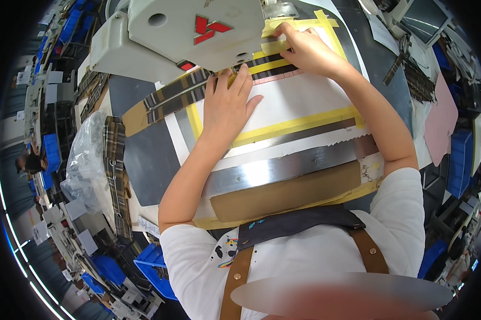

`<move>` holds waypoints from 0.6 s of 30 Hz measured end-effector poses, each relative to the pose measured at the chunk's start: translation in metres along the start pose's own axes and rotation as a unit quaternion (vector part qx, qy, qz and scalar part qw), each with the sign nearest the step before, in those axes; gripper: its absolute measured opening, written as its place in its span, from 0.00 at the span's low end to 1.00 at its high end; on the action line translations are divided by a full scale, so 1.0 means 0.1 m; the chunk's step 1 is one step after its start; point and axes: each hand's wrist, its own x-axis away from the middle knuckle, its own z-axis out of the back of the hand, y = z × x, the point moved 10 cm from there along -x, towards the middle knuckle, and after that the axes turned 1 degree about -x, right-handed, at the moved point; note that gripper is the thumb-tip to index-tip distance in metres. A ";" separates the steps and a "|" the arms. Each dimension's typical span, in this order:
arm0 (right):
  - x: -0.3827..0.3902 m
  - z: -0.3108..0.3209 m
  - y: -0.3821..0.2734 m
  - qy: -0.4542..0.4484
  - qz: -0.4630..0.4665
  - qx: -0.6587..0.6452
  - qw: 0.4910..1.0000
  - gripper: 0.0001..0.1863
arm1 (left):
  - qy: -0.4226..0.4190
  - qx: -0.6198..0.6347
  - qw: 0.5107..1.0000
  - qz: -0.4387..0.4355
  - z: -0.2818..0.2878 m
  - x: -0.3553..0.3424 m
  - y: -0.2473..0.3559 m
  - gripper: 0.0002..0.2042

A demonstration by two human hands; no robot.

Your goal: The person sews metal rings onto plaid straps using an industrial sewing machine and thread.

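Layout about the tabletop (147, 149): the sewing-machine head (192, 40) stands far, left of centre; a zippered strip (174, 96) passes on its near side, extending left beyond the sheet (299, 106). Nearer lie a metal bar (283, 166), then a cardboard piece (288, 194). Left, a plastic bag (83, 165) adjoins a strap (114, 176); far right, a monitor (424, 21).

White shirt (299, 245), sleeves (398, 200) that end near the elbows, small print (225, 253) of black blotches and rainbow colours at the left; dark apron band (304, 219) with light-blue marking (254, 223), brown straps (242, 264) (fitted with round metallic studs (373, 250)); bare forearms (186, 186), bare left hand (228, 104), bare right hand (315, 50)
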 end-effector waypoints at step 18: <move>0.63 0.22 -0.01 0.179 0.247 0.145 0.941 0.19 | -0.005 0.019 1.000 0.003 0.00 0.00 -0.01 0.28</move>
